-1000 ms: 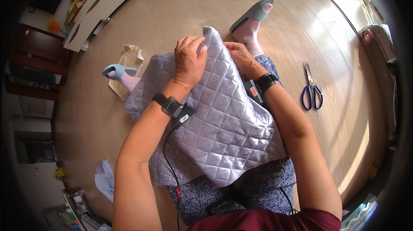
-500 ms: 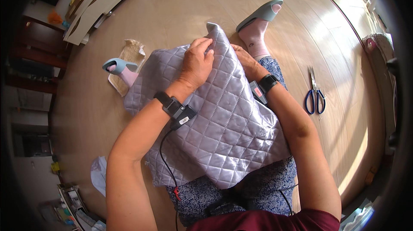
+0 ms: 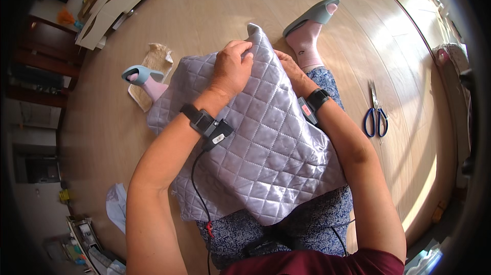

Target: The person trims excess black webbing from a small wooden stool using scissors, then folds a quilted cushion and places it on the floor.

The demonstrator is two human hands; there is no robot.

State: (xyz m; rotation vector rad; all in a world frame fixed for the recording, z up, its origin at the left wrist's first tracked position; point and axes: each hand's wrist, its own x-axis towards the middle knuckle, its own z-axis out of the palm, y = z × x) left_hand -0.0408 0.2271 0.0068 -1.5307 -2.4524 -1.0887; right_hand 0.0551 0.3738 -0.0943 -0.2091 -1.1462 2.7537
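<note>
Over my lap and legs lies a silvery-lilac quilted fabric piece (image 3: 271,137), stitched in a diamond pattern and folded over on itself. Its far corner sticks up in a narrow peak between my hands. My left hand (image 3: 231,70) is closed on the fold left of that peak, thumb and fingers together at the cloth. On the right side of the fold, my right hand (image 3: 294,73) grips the same fabric; the cloth hides its fingertips. Whether a small tool or needle is between the fingers does not show.
Scissors with blue handles (image 3: 376,116) lie on the wooden floor to the right. A beige cloth-like piece (image 3: 157,60) is by my left slipper (image 3: 140,78). White cabinets (image 3: 115,6) stand far left. A cable (image 3: 197,188) hangs from my left wrist device.
My left hand has shifted very slightly left, still at the fold. The fabric's peak has risen a little; my right hand stays nearly in place.
</note>
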